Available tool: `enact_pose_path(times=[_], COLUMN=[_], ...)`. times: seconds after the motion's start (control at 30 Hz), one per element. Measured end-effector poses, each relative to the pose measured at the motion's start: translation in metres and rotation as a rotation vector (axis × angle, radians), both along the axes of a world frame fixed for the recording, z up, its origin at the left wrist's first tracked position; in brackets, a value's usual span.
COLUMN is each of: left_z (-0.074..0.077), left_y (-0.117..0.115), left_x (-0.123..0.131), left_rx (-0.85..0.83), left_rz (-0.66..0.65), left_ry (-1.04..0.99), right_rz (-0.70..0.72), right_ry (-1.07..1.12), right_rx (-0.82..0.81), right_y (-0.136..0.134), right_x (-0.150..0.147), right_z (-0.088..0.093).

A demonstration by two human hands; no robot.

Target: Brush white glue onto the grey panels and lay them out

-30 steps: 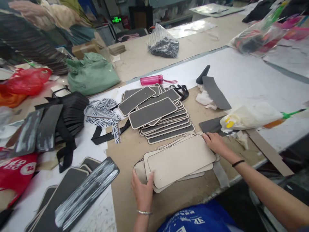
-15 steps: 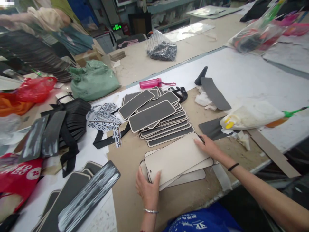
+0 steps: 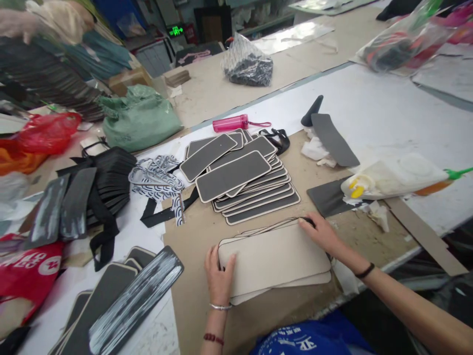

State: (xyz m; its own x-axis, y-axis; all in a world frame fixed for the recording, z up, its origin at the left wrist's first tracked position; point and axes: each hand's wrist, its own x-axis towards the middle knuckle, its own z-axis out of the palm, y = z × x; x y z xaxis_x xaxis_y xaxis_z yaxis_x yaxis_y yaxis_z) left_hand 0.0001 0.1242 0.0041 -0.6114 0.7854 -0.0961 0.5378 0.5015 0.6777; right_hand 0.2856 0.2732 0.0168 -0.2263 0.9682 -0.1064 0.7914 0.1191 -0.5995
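A stack of beige rounded rectangular panels [image 3: 273, 259] lies on a brown cardboard sheet [image 3: 199, 231] in front of me. My left hand [image 3: 219, 281] grips the stack's left end, fingers curled over the edge. My right hand [image 3: 320, 234] presses on its right end, fingers bent around the corner. Just behind the stack, several dark grey panels with beige rims [image 3: 240, 177] lie fanned out.
Glue-smeared dark strips [image 3: 133, 301] lie at the left front. Black strap bundles [image 3: 103, 182] and patterned ribbon [image 3: 157, 175] sit to the left. A pink bottle [image 3: 231, 123], a green bag [image 3: 138, 118], a glue bottle in plastic [image 3: 395, 178] and a cardboard strip [image 3: 424, 234] surround the work spot.
The loosely fanned beige panels have been squared into a tidier stack. Both hands shifted inward along its ends.
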Motion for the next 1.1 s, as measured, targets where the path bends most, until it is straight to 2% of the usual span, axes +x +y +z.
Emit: enact_pose_path(times=[0.1, 0.27, 0.37, 0.47, 0.57, 0.67, 0.83, 0.97, 1.1], left_z=[0.005, 0.010, 0.013, 0.016, 0.018, 0.015, 0.013, 0.014, 0.013], left_y=[-0.012, -0.022, -0.018, -0.013, -0.013, -0.015, -0.008, -0.004, -0.010], left_x=[0.003, 0.011, 0.005, -0.001, 0.004, 0.019, 0.043, 0.032, 0.007], left_rx=[-0.063, -0.235, -0.290, -0.358, -0.392, -0.306, -0.122, -0.093, -0.056], left_rz=[0.072, 0.230, 0.233, 0.187, 0.189, 0.243, 0.350, 0.359, 0.338], left_ry=[0.031, -0.126, -0.218, -0.200, -0.182, -0.317, -0.476, -0.643, -0.967], right_rz=[-0.052, -0.164, -0.249, -0.301, -0.279, -0.277, -0.329, -0.358, -0.282], right_ry=[-0.123, -0.260, -0.253, -0.183, -0.169, -0.153, 0.007, 0.042, 0.053], right_rx=[0.049, 0.050, -0.046, -0.142, -0.012, 0.112, 0.080, -0.006, 0.060], right_y=[-0.013, -0.023, -0.023, -0.023, -0.023, -0.023, -0.021, -0.021, -0.035], right_x=[0.017, 0.028, 0.027, 0.028, 0.034, 0.041, 0.053, 0.052, 0.030], right_z=[-0.009, -0.016, -0.016, -0.017, -0.021, -0.025, -0.027, -0.025, -0.024])
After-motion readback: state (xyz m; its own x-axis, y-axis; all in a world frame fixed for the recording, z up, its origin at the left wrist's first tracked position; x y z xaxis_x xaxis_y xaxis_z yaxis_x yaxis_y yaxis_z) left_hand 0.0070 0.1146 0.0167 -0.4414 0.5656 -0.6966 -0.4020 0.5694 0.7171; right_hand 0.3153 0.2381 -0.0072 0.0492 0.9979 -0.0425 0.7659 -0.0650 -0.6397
